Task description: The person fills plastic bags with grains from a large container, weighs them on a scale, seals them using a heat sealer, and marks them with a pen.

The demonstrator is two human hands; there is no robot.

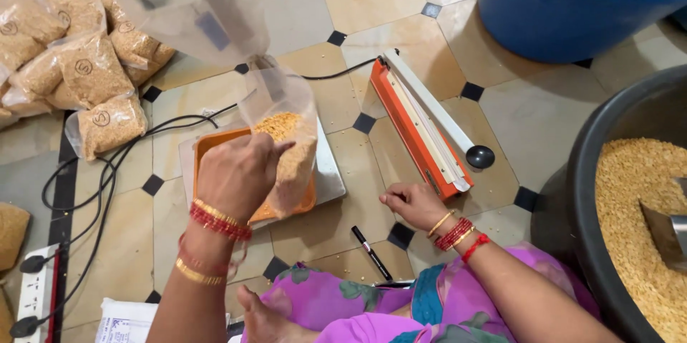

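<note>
Large dark round basin of yellow split lentils at right; blue plastic tub beyond. Orange heat sealer with long white bar lying on tiled floor. Clear plastic pouch half-filled with lentils standing on orange-topped weighing scale. Left hand pinching pouch mouth; right hand resting loosely curled, empty. Weighing apparently in hand; sealing calls for mouth held flat.
</note>
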